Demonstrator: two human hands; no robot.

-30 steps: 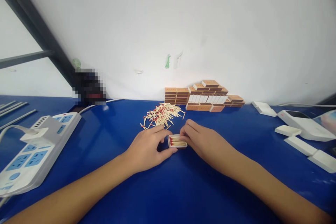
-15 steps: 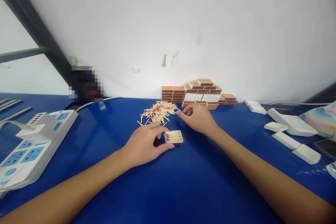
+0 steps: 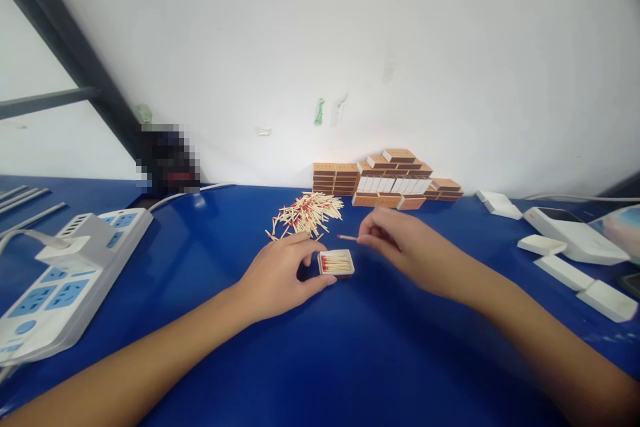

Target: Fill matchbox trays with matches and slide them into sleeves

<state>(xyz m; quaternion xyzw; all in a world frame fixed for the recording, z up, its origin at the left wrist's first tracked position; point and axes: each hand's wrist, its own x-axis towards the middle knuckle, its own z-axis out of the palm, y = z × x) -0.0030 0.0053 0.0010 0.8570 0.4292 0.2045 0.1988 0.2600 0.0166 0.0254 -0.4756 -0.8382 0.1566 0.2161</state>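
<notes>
My left hand [image 3: 283, 271] grips a small matchbox tray [image 3: 345, 273] at its left end, thumb along the near side and fingers at the far side. Inside the tray lie several matches [image 3: 336, 263], their red heads to the left. Between thumb and forefinger of my right hand [image 3: 393, 237], a single match [image 3: 349, 237] is pinched, its red head pointing left. It hangs just above and behind the right part of the tray, apart from it. Beyond my left hand is a loose pile of matches [image 3: 310, 213] on the blue table [image 3: 320, 360].
Stacked matchboxes [image 3: 395, 173] stand against the white wall behind the pile. A power strip [image 3: 75, 273] with a plugged-in adapter lies at left, near some metal rods [image 3: 30, 220]. White blocks [image 3: 565, 273] and a white device [image 3: 575, 233] are on the right.
My right hand has drawn back from beside the match pile toward me and the tray, with a match in its fingers. My left hand stays on the tray. The view has shifted slightly.
</notes>
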